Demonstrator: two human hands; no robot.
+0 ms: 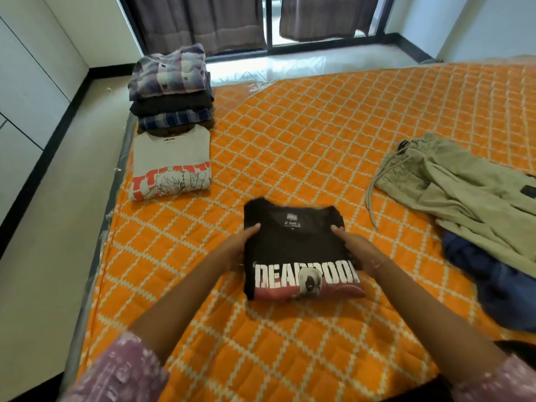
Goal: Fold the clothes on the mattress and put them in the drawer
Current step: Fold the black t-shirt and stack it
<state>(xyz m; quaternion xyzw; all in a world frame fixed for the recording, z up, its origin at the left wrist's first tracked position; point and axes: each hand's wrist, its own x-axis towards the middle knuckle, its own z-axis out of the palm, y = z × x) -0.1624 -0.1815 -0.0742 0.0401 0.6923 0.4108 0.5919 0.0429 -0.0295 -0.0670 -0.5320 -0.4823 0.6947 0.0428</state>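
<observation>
Both sleeves frame my left hand [236, 246] and right hand [358, 246], each curled around a side edge of the folded black T-shirt [295, 250] on the mattress [290, 126], squaring it for stacking. Beyond wait olive trousers [464, 181], unfolded; farther left, the finished pile [171, 91].

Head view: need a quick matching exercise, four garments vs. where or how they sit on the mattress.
Things:
1. black Deadpool T-shirt
2. white cartoon-print T-shirt
3. plaid shirt
4. khaki trousers

Places or states:
A. top of the folded stack at the far left corner
B. unfolded, on the right side
C. folded, held between left hand and right hand
D. folded, lying alone just in front of the stack

Pairs: 1-C, 2-D, 3-A, 4-B
</observation>
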